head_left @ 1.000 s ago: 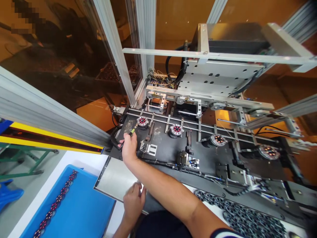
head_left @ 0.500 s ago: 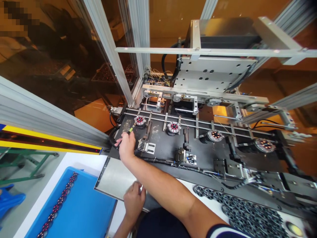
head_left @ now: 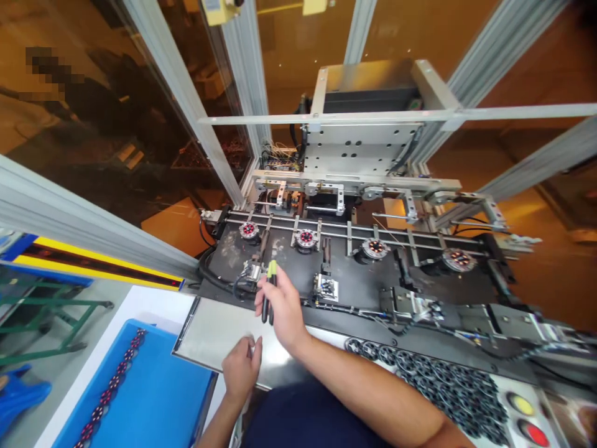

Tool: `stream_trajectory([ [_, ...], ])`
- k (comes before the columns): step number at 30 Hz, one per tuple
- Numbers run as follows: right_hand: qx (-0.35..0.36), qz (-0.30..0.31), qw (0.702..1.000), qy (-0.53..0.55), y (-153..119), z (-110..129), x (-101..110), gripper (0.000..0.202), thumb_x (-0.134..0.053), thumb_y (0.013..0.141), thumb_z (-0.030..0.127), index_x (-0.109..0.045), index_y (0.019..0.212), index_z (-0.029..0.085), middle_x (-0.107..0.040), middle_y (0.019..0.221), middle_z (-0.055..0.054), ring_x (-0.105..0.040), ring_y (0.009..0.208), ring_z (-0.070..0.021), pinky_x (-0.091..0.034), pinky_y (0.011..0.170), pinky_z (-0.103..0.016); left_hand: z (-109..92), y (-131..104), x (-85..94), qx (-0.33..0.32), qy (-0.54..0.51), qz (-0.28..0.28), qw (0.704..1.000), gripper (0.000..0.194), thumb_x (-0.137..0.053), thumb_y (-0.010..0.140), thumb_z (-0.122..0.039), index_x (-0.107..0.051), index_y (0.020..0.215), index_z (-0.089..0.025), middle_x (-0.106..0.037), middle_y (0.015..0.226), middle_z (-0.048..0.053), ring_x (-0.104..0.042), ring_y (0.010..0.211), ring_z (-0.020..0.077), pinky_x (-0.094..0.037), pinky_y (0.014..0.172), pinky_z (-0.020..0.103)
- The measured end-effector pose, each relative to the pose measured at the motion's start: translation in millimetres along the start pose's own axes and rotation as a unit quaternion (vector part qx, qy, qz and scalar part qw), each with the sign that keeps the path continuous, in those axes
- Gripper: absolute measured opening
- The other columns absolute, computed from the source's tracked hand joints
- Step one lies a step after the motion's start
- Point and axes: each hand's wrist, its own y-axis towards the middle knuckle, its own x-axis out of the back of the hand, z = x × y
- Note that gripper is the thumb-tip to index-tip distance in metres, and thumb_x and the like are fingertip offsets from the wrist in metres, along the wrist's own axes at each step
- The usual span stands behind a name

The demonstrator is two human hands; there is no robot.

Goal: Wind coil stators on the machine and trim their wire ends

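My right hand (head_left: 285, 305) is closed round pliers (head_left: 270, 295) with black and green handles, above the front edge of the black machine bed (head_left: 233, 264). Their jaws cannot be made out. My left hand (head_left: 241, 368) rests by the flat metal plate (head_left: 212, 326), fingers loosely curled and thumb apart, with nothing visible in it. Behind the right hand, two round wound stators with red coils, a left one (head_left: 249, 230) and a second one (head_left: 306, 239), sit on holders. Farther right are two copper-coloured stators, one (head_left: 375, 249) and another (head_left: 459, 261).
A blue tray (head_left: 158, 386) at lower left holds a row of stators (head_left: 109, 389). Many black rings (head_left: 438, 379) lie at lower right, beside yellow (head_left: 520, 404) and red (head_left: 534, 432) buttons. A metal bar (head_left: 326, 117) crosses above the bed; a yellow-edged post (head_left: 97, 264) stands left.
My right hand has drawn back from the leftmost stator, towards me and to the right, still holding the pliers. My left hand stays near the plate, its thumb farther apart. The camera view has shifted.
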Motion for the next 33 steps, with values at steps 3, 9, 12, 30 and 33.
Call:
stream_trajectory([
  [3, 0.004, -0.06, 0.998, -0.002, 24.7, -8.8, 27.3, 0.029, -0.056, 0.076, 0.041, -0.054, 0.097, 0.021, -0.051, 0.065, 0.005, -0.053, 0.055, -0.0107, -0.042, 0.043, -0.019, -4.0, 3.7, 5.1, -0.017, 0.011, 0.018, 1.0, 0.034, -0.056, 0.095, -0.043, -0.06, 0.072, -0.018, -0.051, 0.053, -0.005, -0.053, 0.048, 0.0105, -0.043, 0.052, 0.023],
  [9, -0.017, -0.122, 0.992, 0.022, 42.3, -25.5, 32.9, 0.026, -0.052, 0.075, 0.034, -0.056, 0.097, 0.02, -0.048, 0.057, 0.008, -0.049, 0.046, -0.0103, -0.039, 0.035, -0.017, -8.9, 9.8, 11.4, -0.038, 0.04, 0.016, 0.998, 0.037, -0.051, 0.095, -0.045, -0.059, 0.068, -0.021, -0.05, 0.049, -0.005, -0.053, 0.043, 0.011, -0.035, 0.049, 0.022],
  [12, -0.024, -0.152, 0.987, 0.038, 46.8, -26.7, 31.5, 0.024, -0.051, 0.075, 0.031, -0.057, 0.095, 0.02, -0.049, 0.06, 0.007, -0.049, 0.047, -0.01, -0.038, 0.034, -0.017, -8.8, 11.6, 11.8, -0.049, 0.052, 0.014, 0.997, 0.038, -0.05, 0.095, -0.046, -0.059, 0.069, -0.021, -0.05, 0.048, -0.005, -0.052, 0.042, 0.0121, -0.035, 0.049, 0.022],
  [30, -0.026, -0.167, 0.983, 0.074, 60.6, -29.6, 37.3, 0.022, -0.051, 0.075, 0.032, -0.053, 0.095, 0.022, -0.051, 0.067, 0.007, -0.052, 0.049, -0.0096, -0.04, 0.036, -0.017, -9.6, 11.2, 9.5, -0.033, 0.053, 0.02, 0.998, 0.039, -0.049, 0.093, -0.049, -0.06, 0.068, -0.022, -0.053, 0.049, -0.003, -0.052, 0.044, 0.013, -0.036, 0.049, 0.023],
  [33, -0.031, -0.136, 0.987, 0.086, 60.6, -25.6, 33.5, 0.016, -0.046, 0.078, 0.033, -0.048, 0.091, 0.023, -0.048, 0.057, 0.01, -0.048, 0.041, -0.0086, -0.036, 0.035, -0.017, -10.1, 11.3, 9.7, -0.029, 0.052, 0.018, 0.998, 0.039, -0.049, 0.093, -0.049, -0.06, 0.068, -0.022, -0.053, 0.049, -0.003, -0.052, 0.043, 0.0132, -0.035, 0.049, 0.023],
])
